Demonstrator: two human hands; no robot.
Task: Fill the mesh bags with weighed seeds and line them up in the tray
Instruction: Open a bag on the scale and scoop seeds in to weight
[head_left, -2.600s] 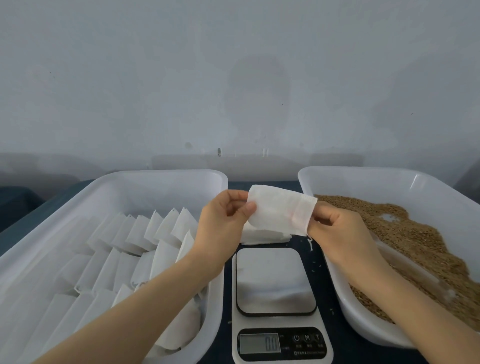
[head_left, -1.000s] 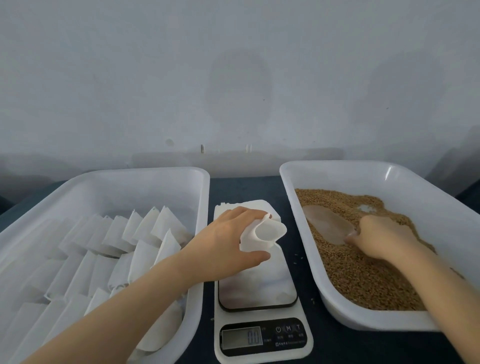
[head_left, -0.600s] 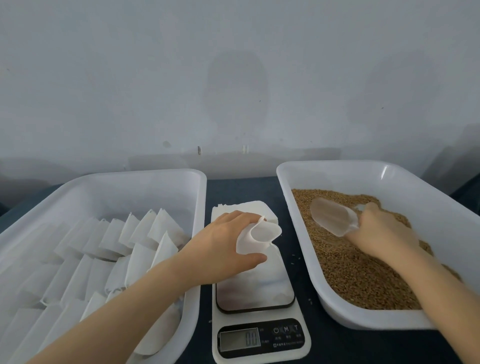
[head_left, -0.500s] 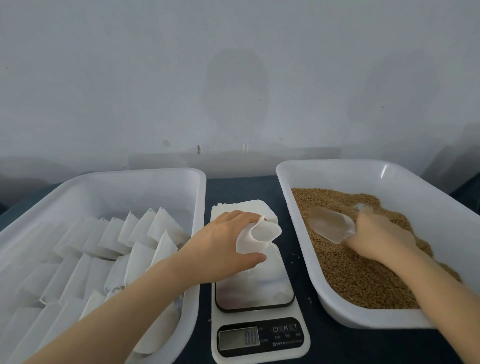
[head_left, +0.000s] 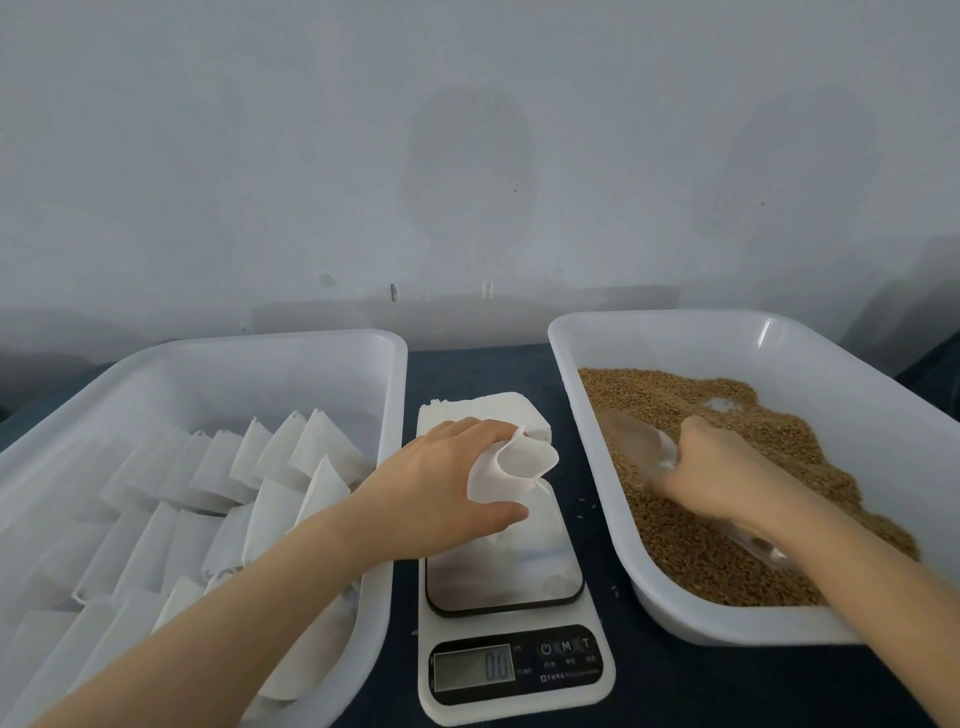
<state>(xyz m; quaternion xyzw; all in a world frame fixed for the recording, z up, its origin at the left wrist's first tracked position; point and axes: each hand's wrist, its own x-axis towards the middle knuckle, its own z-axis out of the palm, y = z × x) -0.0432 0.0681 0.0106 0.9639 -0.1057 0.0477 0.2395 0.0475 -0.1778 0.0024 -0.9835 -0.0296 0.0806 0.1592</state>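
Pinched mesh bag (head_left: 519, 462) in left hand (head_left: 441, 488), mouth propped open over scale (head_left: 514, 670) at middle of bench (head_left: 478, 371), ready for seeds (head_left: 789, 457). Gripped clear scoop (head_left: 631, 444) in right hand (head_left: 717, 467), dug into seeds in seed tray (head_left: 675, 618) by right edge, to load a portion. Stood finished bags (head_left: 291, 467) in rows in left tray (head_left: 389, 374).

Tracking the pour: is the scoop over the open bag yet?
No, the right hand holds the scoop down in the seeds, away from the bag.

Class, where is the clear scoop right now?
In the head view, right side: the scoop sits in the seed tray, gripped by the right hand.
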